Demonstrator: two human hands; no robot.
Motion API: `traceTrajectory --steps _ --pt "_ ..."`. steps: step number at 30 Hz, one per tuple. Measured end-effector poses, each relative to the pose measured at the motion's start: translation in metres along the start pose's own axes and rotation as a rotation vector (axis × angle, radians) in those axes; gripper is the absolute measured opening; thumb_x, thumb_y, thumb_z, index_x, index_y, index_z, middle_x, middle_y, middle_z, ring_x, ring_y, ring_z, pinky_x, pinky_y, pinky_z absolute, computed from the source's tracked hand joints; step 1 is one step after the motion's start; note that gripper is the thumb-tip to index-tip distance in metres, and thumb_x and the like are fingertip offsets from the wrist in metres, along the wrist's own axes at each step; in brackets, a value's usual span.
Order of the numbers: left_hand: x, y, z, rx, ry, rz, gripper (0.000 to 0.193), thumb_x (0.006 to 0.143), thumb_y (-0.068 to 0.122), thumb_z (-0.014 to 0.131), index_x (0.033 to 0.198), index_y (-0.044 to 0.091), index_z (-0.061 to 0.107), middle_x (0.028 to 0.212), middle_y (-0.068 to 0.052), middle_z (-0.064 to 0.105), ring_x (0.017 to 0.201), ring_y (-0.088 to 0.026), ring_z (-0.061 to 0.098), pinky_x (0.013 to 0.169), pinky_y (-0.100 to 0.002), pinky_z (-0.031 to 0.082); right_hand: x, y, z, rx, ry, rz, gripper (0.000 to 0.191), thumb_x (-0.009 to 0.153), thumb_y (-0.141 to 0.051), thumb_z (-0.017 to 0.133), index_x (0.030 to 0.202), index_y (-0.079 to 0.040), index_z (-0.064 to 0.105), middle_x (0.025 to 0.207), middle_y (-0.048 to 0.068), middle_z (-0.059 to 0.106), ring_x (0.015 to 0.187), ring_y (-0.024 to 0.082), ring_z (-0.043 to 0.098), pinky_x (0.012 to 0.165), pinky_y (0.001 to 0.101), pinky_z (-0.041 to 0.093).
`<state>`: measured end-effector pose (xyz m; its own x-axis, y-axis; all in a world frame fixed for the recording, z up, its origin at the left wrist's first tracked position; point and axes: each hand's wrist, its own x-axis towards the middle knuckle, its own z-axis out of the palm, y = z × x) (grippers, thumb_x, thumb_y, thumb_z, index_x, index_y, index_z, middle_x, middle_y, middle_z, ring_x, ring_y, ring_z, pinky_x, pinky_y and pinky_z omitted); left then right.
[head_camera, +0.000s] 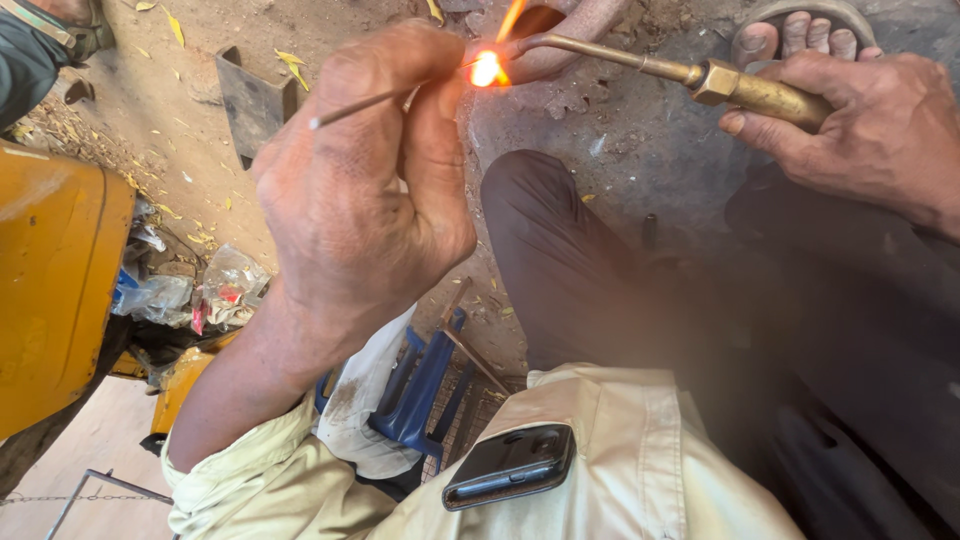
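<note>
Rod and torch meeting at the flame, top centre of the frame

From my remote seat: left hand (360, 190) is pinched shut on a thin filler rod (350, 108), tip fed into the glow (487, 68) so it heats right at the rusty pipe (590, 30). Right hand (870, 125) is wrapped round the brass torch (740, 85), nozzle angled in from the right. Knee (560, 240) just below, yellow machine (55, 280) crowds the left edge; open ground only in the upper left.
</note>
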<state>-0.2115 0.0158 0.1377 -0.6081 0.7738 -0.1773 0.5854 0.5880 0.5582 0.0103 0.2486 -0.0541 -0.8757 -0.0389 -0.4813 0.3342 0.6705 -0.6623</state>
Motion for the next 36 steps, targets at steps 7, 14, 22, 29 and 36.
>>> traceTrajectory --steps 7,14,22,29,36 --pt "0.006 0.004 -0.002 -0.009 0.000 -0.017 0.023 0.107 -0.011 0.064 0.125 0.004 0.060 0.120 -0.010 0.067 0.109 -0.024 0.071 0.094 -0.030 0.060 0.000 0.006 0.003 -0.021 0.012 -0.001 0.035 0.091 -0.043 0.083 0.107 -0.012 0.079 0.077 0.009 0.071 0.069 0.027 0.070 0.069 0.0373 0.059" --pt "0.009 0.004 0.000 -0.017 -0.009 -0.016 0.023 0.107 -0.011 0.065 0.124 0.004 0.061 0.118 -0.009 0.068 0.108 -0.024 0.072 0.093 -0.031 0.061 0.000 0.006 0.001 0.012 0.018 -0.015 0.036 0.092 -0.044 0.082 0.110 -0.013 0.079 0.079 0.007 0.071 0.070 0.027 0.070 0.069 0.0370 0.058" --pt "0.013 0.007 0.000 -0.032 -0.038 -0.038 0.020 0.112 -0.010 0.067 0.124 0.005 0.062 0.118 -0.009 0.068 0.107 -0.023 0.073 0.092 -0.030 0.061 0.000 0.014 0.003 0.026 -0.051 0.021 0.037 0.090 -0.045 0.080 0.110 -0.014 0.080 0.073 0.007 0.070 0.064 0.026 0.069 0.065 0.0377 0.058" --pt "0.014 0.005 0.002 -0.008 -0.026 -0.016 0.020 0.110 -0.010 0.067 0.124 0.004 0.062 0.118 -0.009 0.068 0.109 -0.024 0.073 0.093 -0.030 0.062 -0.002 0.026 0.012 -0.126 0.040 -0.139 0.042 0.099 -0.055 0.073 0.116 -0.017 0.078 0.088 0.002 0.074 0.074 0.024 0.072 0.079 0.0356 0.060" --pt "0.015 0.004 0.004 -0.005 -0.022 -0.004 0.021 0.109 -0.011 0.068 0.123 0.004 0.062 0.118 -0.009 0.068 0.107 -0.024 0.072 0.092 -0.031 0.061 -0.001 0.024 0.011 -0.119 0.013 -0.081 0.043 0.095 -0.056 0.074 0.115 -0.018 0.079 0.086 0.004 0.073 0.075 0.025 0.072 0.078 0.0366 0.060"
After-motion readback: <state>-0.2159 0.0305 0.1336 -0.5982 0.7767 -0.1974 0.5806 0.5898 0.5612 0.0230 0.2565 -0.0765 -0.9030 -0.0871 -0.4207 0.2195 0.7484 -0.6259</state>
